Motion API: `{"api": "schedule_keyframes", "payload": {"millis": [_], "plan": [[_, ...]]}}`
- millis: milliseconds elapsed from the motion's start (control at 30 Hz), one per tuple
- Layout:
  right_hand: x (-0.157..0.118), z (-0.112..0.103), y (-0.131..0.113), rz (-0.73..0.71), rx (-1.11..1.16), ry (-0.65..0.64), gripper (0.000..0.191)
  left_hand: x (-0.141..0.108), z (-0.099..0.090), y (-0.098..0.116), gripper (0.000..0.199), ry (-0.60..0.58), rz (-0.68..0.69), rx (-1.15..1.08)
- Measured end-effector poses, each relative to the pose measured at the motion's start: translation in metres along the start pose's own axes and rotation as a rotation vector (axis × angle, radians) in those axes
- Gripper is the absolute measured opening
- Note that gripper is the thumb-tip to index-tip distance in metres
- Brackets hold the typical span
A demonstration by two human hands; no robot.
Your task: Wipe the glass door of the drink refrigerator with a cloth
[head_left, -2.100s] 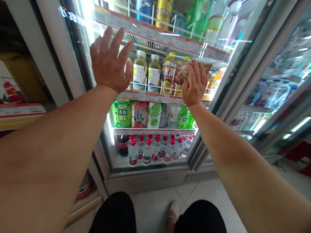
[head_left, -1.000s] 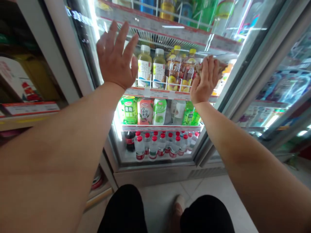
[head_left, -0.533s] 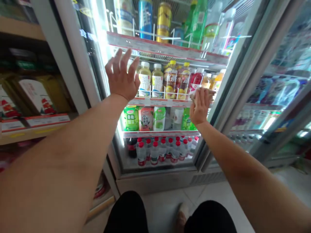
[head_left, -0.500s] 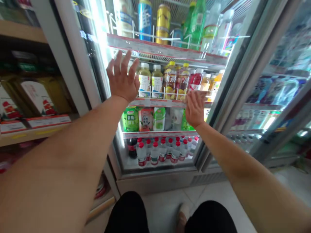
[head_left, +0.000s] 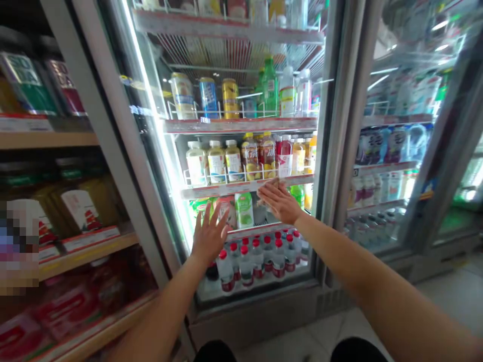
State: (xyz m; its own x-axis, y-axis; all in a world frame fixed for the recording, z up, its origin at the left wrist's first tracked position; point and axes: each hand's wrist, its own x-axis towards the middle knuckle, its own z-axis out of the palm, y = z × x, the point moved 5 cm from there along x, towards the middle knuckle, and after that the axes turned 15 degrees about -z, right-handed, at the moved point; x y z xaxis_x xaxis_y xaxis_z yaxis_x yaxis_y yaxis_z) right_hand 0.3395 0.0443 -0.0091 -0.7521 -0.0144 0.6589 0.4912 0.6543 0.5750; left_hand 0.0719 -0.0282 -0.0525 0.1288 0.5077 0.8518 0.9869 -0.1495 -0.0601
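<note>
Nearest, the left hand [head_left: 210, 237], fingers spread, seemingly holding nothing, is at the lower left of the glass cooler door [head_left: 264, 295]. The right hand [head_left: 281, 202], fingers extended flat, covers an apparent cloth [head_left: 278, 181] at the door's middle; even palm pressure should serve best. Red-capped bottles [head_left: 246, 267] stand behind the door.

Both arms [head_left: 350, 261] stretch forward, left grip [head_left: 209, 236] spread-fingered, right grip [head_left: 279, 202] flat and angled leftward.
</note>
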Motion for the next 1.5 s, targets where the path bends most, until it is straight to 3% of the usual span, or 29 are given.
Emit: {"api": "schedule_keyframes", "payload": {"millis": [167,200,333,367,433,533,600,767,833,967,1033,1133,1200,1400,1500], "plan": [[-0.001,-0.014,0.014,0.455,-0.162,0.311,0.065,-0.002,0.0,-0.003,0.054,-0.012,-0.026,0.019],[0.003,-0.014,0.011,0.433,-0.164,0.313,0.066,0.0,-0.001,-0.005,0.055,-0.004,-0.037,0.016],[0.023,0.002,-0.02,-0.036,-0.033,0.088,0.068,0.006,-0.002,-0.013,0.058,0.007,-0.096,0.02],[0.024,0.004,-0.023,-0.077,-0.017,0.065,0.067,0.006,-0.001,-0.014,0.059,0.004,-0.104,0.024],[0.021,0.002,-0.017,0.036,-0.049,0.127,0.063,0.005,0.001,-0.014,0.061,-0.001,-0.112,0.028],[0.008,-0.005,-0.004,0.385,-0.178,0.352,0.062,0.003,0.007,-0.013,0.065,-0.006,-0.098,0.026],[0.006,-0.002,-0.009,0.457,-0.212,0.385,0.066,0.002,0.011,-0.012,0.065,0.011,-0.095,0.034],[0.021,0.011,-0.049,-0.057,-0.024,0.062,0.071,-0.002,0.015,-0.006,0.063,0.026,-0.135,0.113],[0.021,0.003,-0.043,-0.059,-0.043,0.104,0.07,-0.005,0.018,-0.004,0.068,0.012,-0.151,0.145],[0.014,-0.007,-0.011,0.239,-0.179,0.368,0.064,-0.009,0.029,-0.006,0.067,0.007,-0.15,0.211],[0.012,0.002,-0.014,0.166,-0.154,0.33,0.067,-0.012,0.035,-0.008,0.067,0.017,-0.141,0.226],[0.008,0.017,-0.037,-0.135,-0.045,0.164,0.074,-0.015,0.043,-0.01,0.066,0.027,-0.132,0.225],[0.007,0.019,-0.045,-0.217,-0.019,0.134,0.076,-0.016,0.047,-0.01,0.065,0.051,-0.125,0.22],[0.028,0.008,-0.032,0.107,-0.138,0.391,0.067,-0.015,0.055,-0.014,0.065,0.103,-0.136,0.19],[0.039,0.016,-0.052,-0.038,-0.088,0.248,0.069,-0.014,0.055,-0.016,0.064,0.126,-0.142,0.17]]}}
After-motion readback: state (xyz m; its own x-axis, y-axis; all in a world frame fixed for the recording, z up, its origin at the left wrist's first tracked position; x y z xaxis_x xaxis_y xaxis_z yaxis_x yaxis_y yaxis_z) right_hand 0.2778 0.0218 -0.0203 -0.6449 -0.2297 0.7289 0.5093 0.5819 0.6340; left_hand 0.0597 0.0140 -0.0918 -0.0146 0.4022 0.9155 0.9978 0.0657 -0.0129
